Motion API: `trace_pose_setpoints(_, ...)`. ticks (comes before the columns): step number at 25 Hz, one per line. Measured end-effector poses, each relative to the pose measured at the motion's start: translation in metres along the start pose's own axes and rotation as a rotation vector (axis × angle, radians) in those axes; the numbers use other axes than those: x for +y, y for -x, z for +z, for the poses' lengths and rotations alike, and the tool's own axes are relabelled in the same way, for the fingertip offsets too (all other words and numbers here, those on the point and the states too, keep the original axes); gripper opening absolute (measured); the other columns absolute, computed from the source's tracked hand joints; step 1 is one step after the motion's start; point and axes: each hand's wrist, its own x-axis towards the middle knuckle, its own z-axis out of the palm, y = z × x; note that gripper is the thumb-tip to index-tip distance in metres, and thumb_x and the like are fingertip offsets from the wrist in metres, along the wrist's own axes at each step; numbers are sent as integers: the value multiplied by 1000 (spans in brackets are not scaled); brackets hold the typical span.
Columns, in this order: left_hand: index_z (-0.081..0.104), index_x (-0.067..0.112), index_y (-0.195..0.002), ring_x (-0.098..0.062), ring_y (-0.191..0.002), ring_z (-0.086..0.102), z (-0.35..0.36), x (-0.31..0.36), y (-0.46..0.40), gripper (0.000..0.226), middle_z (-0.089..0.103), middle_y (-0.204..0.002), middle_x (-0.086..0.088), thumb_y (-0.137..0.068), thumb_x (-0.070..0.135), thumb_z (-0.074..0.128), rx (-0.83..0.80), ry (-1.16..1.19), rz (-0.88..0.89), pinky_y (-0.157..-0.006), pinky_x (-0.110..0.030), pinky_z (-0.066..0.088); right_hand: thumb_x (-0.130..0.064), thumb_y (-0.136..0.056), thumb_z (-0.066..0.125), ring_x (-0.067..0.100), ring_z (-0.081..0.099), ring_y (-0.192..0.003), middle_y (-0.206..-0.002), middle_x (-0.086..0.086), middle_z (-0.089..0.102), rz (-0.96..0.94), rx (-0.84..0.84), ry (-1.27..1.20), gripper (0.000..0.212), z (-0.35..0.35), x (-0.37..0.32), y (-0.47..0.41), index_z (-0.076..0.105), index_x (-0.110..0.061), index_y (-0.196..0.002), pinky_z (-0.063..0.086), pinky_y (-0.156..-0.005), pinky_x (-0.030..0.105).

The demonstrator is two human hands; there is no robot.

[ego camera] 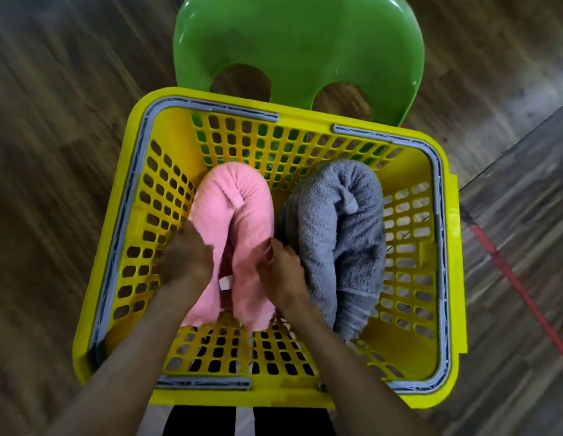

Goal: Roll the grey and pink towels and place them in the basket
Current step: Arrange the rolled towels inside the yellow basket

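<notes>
Two rolled towels in all: one pink towel (233,221) at 9 o'clock within the basket, one grey towel (340,234) at 3 o'clock beside it. One yellow basket (443,278), with two blue-grey handles folded along its rim. One green chair (299,45) at 12 o'clock beyond the basket. Two hands: left hand (187,258) and right hand (281,273), both at the pink towel. One red line (522,297) on the floor at 3 o'clock.

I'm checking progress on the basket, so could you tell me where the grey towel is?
The grey towel lies rolled inside the yellow basket, on its right side beside the pink towel.
</notes>
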Motion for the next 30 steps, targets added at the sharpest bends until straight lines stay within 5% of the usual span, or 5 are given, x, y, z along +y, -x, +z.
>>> trace_pose_setpoints(3,37,10,-140,-37,-124,43,1,40,21,53,43,-136,-20,-96,36,50,150,323,297,-97,-49,42,-28,-97,55,23,68,-92,-103,4,72,-100,356,-182,23,-43,12,15,63,-20,-117,54,-78,35)
trace_pose_setpoints(6,37,13,-141,-35,-122,46,31,92,61,62,45,-135,-19,-93,50,50,63,537,475,-101,-43,41,-30,-95,58,31,53,-114,-124,11,58,-28,628,-61,36,-86,52,23,55,-20,-130,46,-93,42)
trace_pose_setpoints(12,0,17,-154,-42,-109,51,81,124,85,95,43,-127,-21,-86,25,65,24,357,392,-87,-49,42,-24,-91,60,49,40,-125,-146,24,25,223,166,32,98,-84,98,16,-16,-40,-151,43,-97,54)
trace_pose_setpoints(18,0,24,-154,-44,-132,33,80,97,68,95,30,-146,-25,-85,17,65,73,328,465,-104,-50,36,10,-83,43,49,42,-127,-157,18,11,25,204,105,106,-88,113,31,-16,-49,-148,47,-94,55)
trace_pose_setpoints(30,-1,16,-154,-40,-128,42,100,107,77,94,8,-156,-28,-88,31,63,176,119,567,-103,-44,42,-30,-99,46,35,-15,-148,-160,14,-22,4,208,193,85,-70,126,0,-19,-16,-153,11,-120,54)
